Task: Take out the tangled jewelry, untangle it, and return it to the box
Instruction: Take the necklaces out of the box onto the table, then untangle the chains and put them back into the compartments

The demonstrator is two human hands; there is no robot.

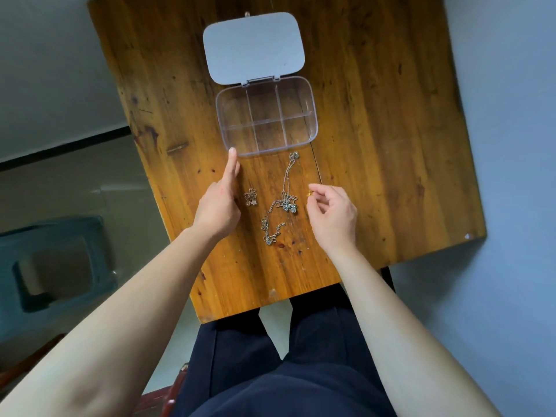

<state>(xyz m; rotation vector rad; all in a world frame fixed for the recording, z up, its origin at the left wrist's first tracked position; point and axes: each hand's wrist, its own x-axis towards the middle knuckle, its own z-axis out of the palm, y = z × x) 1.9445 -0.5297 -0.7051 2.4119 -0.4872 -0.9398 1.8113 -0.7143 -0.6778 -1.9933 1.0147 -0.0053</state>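
Observation:
A clear plastic box (311,99) with several compartments stands open and empty on the wooden table, its grey lid (252,48) folded back. Silver chains lie in front of it: a long tangled necklace (287,191), a small clump (250,197) and a short chain (270,231). My left hand (218,203) rests left of the clump, its index finger stretched out and touching the box's near left corner. My right hand (332,212) hovers right of the necklace, thumb and forefinger pinched on a tiny gold piece (310,193).
The wooden table (391,145) ends just behind my wrists, with my dark-trousered legs below its near edge. A blue plastic stool (57,263) stands on the floor to the left. A wall runs along the right side.

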